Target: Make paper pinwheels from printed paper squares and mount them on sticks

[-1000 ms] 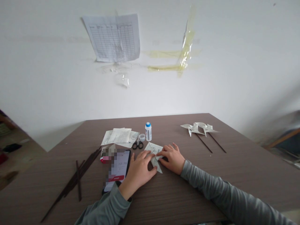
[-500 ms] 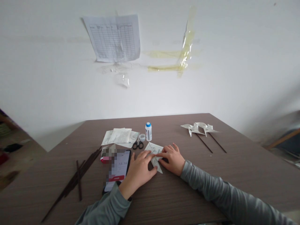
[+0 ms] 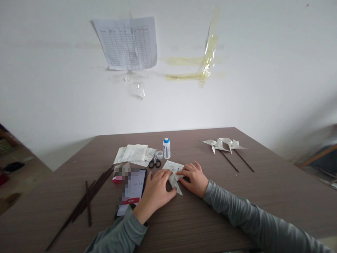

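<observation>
A piece of printed paper (image 3: pixel 173 181), partly folded with pointed corners, lies on the table between my hands. My left hand (image 3: pixel 157 191) holds its left side down, fingertips on top and thumb near the lower tip. From the right, my right hand (image 3: pixel 195 178) presses the paper's middle with index finger and thumb, its other fingers bent. Parts of the paper are hidden under my fingers. Just beyond are black-handled scissors (image 3: pixel 154 163), a small clear round container (image 3: pixel 159 154) and a white bottle with a blue cap (image 3: pixel 166 149).
Two paper pinwheels on brown sticks (image 3: pixel 223 144) lie at the back right. Stacked paper sheets (image 3: pixel 135 153) are at the back left. Near my left forearm are a phone (image 3: pixel 133 189), a small partly blurred box (image 3: pixel 121 172) and several dark sticks (image 3: pixel 88 198). A wall (image 3: pixel 184 109) stands behind the table.
My index fingertips have drawn slightly apart over the middle of the paper, uncovering a little more of it. My right hand has shifted slightly right; the other things stay put.
</observation>
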`<state>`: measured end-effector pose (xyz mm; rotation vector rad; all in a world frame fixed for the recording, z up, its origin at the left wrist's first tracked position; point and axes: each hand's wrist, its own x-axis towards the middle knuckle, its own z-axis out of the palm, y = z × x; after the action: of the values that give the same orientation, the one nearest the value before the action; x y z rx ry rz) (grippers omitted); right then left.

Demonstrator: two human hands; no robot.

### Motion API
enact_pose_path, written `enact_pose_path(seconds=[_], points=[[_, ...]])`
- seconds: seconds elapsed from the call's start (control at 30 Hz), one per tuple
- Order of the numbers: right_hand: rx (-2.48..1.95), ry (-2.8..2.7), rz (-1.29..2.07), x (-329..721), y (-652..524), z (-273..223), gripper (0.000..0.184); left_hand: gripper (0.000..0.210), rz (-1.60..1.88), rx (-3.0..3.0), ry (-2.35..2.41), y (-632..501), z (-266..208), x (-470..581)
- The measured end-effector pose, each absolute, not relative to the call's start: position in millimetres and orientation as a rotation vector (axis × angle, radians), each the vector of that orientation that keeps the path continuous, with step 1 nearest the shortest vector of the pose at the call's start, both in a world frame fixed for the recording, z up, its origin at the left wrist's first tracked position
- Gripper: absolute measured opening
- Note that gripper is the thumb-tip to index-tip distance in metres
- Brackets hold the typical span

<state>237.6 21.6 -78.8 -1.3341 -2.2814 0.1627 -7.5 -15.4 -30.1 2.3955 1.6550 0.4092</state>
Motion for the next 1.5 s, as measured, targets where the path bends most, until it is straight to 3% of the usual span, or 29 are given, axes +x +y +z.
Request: enact_pose_path(seconds=[0.53, 1.07, 1.5], points=[[-1.425, -2.305, 0.105, 228.9, 20.1, -80.1, 0.029, 0.058, 0.395, 2.429, 1.665, -12.6, -34.7, -9.7], [-1.267, -2.303, 0.053, 242.9, 23.8, -84.0, 0.028, 0.070, 0.416, 2.393, 1.719, -13.2, -36.7, -8.0], [-1.312, -2.351, 0.007, 237.1, 21.3, -75.4, 0.022, 0.056, 0.400, 2.420, 1.682, -16.1, -35.5, -5.8]])
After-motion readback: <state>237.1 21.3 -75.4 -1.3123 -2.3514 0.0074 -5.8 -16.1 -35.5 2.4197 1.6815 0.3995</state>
